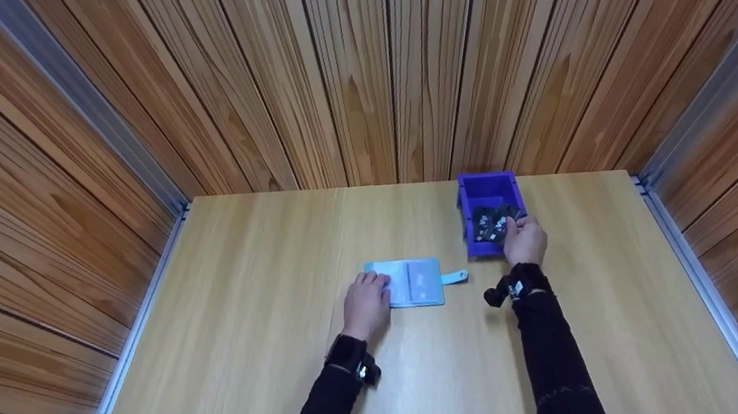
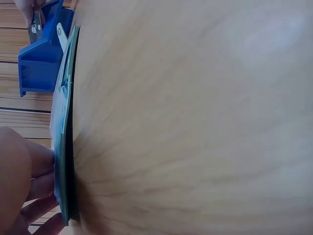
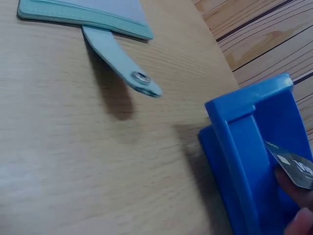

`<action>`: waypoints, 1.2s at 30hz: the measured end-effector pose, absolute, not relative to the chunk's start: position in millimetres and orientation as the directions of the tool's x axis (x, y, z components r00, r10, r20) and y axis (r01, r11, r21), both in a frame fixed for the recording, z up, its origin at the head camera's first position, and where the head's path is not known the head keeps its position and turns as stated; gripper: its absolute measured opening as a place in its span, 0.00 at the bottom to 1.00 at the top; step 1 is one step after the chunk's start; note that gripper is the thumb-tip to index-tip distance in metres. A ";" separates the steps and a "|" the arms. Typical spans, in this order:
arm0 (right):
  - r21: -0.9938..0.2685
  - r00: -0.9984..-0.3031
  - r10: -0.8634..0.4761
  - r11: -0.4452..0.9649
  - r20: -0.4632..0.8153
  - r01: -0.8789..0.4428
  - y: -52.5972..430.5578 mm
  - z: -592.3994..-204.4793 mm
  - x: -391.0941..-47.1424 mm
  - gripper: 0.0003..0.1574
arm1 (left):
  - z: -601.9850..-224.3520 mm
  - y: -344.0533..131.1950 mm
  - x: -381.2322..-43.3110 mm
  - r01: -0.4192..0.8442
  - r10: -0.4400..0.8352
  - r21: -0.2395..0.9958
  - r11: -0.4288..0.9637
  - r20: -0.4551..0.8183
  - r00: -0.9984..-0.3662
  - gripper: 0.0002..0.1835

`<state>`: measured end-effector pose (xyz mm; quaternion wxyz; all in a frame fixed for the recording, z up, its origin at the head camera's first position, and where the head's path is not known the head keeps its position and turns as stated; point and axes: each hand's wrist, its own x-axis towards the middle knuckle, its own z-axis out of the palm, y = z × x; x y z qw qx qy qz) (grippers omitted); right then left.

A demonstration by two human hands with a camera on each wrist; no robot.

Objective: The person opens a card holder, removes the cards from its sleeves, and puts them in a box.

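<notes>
A light blue card holder [image 1: 426, 283] lies opened flat on the table, its snap strap [image 3: 117, 56] pointing right toward the bin. My left hand [image 1: 367, 303] holds its left end, fingers [image 2: 41, 186] bent over the upper face and edge. In the right wrist view the holder shows only partly. My right hand [image 1: 526, 241] reaches over the near right side of a bin [image 1: 474, 249], purple in the head view and blue in the wrist views. It pinches a black card [image 3: 296, 166] with white lettering. Another dark card [image 1: 481, 224] shows beside it inside the bin.
The bin stands at the table's back edge, close to the wood-panelled wall [image 1: 353, 95]. Metal rails [image 1: 709, 297] run along the table's sides. Wooden tabletop [image 1: 247, 324] extends left of the holder and toward the front.
</notes>
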<state>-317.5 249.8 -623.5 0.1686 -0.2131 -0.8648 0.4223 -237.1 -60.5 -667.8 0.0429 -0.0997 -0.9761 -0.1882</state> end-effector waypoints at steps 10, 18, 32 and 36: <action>-0.712 -0.808 0.582 0.606 0.092 0.355 240.3 -626.3 -322.4 0.20 | -666.2 -58.1 -235.1 0.215 0.181 0.363 0.907 0.126 -0.975 0.15; -0.654 -0.761 0.648 0.574 -0.005 0.493 237.6 -628.7 -325.4 0.23 | -666.0 -53.1 -237.0 0.213 0.183 0.364 0.907 0.116 -0.976 0.16; -0.651 -0.756 0.654 0.560 -0.033 0.513 229.5 -632.5 -331.5 0.25 | -667.1 -58.6 -238.1 0.181 0.164 0.378 0.908 0.077 -0.983 0.17; -0.647 -0.757 0.652 0.563 -0.034 0.514 225.9 -633.9 -332.0 0.24 | -668.6 -61.6 -237.1 0.184 0.156 0.382 0.906 0.104 -0.982 0.16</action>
